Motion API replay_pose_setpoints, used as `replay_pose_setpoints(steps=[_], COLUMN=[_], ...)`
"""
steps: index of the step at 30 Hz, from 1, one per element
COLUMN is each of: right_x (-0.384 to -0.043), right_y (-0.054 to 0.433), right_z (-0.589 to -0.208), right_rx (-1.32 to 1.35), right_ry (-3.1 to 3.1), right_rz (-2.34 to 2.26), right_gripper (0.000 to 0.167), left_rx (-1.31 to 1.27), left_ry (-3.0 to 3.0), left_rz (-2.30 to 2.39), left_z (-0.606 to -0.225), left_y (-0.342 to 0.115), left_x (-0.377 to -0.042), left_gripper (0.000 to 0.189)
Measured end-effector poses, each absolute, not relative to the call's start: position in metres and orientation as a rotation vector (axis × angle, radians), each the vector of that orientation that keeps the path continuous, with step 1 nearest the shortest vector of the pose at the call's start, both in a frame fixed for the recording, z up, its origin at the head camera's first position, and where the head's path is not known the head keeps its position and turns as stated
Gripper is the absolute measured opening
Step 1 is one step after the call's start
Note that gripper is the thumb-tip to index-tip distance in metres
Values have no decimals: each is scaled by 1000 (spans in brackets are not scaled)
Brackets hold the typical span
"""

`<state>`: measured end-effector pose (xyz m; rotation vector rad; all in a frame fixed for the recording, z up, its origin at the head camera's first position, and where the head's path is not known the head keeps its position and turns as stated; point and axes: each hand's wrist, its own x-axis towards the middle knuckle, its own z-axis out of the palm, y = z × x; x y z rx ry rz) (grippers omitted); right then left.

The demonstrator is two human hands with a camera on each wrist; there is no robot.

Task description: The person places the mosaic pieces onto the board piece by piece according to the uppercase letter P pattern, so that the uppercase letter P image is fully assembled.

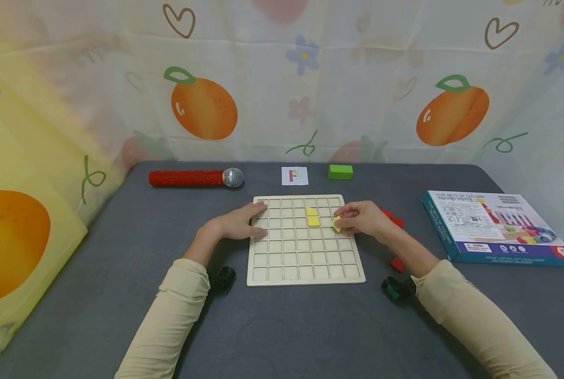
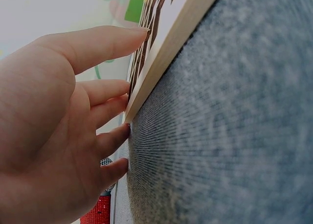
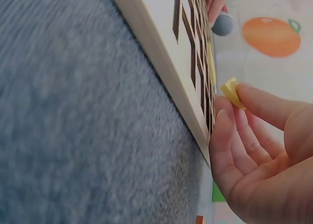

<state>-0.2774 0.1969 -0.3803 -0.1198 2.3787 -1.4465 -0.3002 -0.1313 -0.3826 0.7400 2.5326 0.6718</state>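
A pale wooden grid board (image 1: 290,259) lies flat on the table between both hands. The left hand (image 1: 237,222) rests on its left edge, thumb and fingers fairly straight; in the left wrist view the fingertips (image 2: 122,133) of that hand meet the board's side. Over the board's right part, the right hand (image 1: 366,217) pinches a small yellow tile (image 3: 232,92) between thumb and fingers. Two yellow pieces sit in the grid near the upper middle: a squarish one (image 1: 313,221) and, just above it, one with a slanted side (image 1: 311,211).
Red pieces (image 1: 398,263) lie right of the board, partly behind the right forearm. A red microphone (image 1: 187,178), a small card with a coloured grid (image 1: 294,176) and a green block (image 1: 340,172) line the back. At right lies a flat printed box (image 1: 500,226).
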Motion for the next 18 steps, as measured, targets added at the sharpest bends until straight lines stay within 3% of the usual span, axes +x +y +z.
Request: replay_pose_setpoints(steps=[18], right_x=[-274], right_y=[170], right_z=[-379], right_rx=[-28], right_ry=[2194], right_rz=[-1611], right_gripper=[29], left_rx=[731], left_ry=[2532], left_rz=[685], left_z=[-384], left_y=[-131], left_x=[-300], left_gripper=[76])
